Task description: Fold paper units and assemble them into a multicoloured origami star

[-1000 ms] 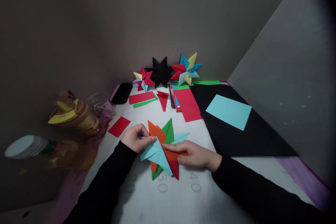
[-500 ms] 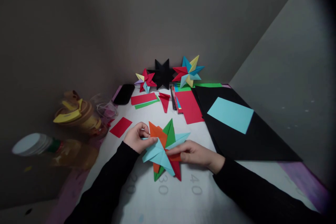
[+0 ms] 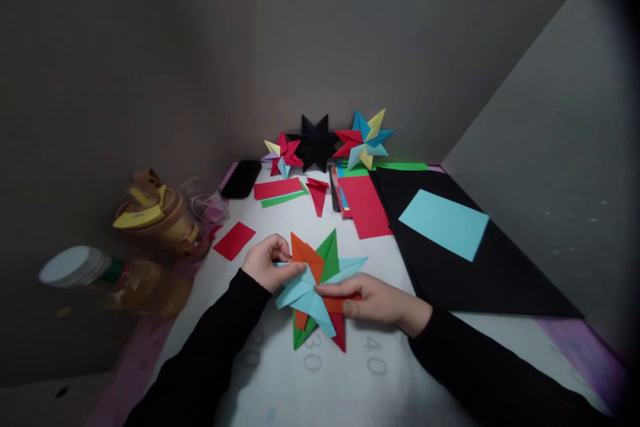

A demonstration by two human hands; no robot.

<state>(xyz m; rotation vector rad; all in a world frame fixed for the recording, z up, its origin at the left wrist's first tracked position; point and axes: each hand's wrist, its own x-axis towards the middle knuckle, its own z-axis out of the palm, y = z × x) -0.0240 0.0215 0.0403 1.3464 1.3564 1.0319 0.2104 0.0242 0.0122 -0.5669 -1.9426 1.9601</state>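
A folded paper star (image 3: 303, 289) in light blue, orange, green and red is held above the white table near the middle. My left hand (image 3: 271, 263) pinches its upper left part, with the thumb on a light blue point. From the right, my right hand (image 3: 377, 300) grips an orange point between thumb and fingers, its index finger reaching to the star's centre. The undersides of the star and the fingertips behind it are hidden.
Three paper stars, one black (image 3: 315, 142), lean on the back wall. Red sheets (image 3: 367, 207) and a folded red piece (image 3: 318, 196) lie before them. A light blue sheet (image 3: 444, 223) rests on black board (image 3: 500, 280). A bottle (image 3: 145, 287) and cup (image 3: 170, 220) stand left.
The whole view has shifted slightly, so things appear a little further right and lower. Both hands keep their hold on the star, which has barely changed.
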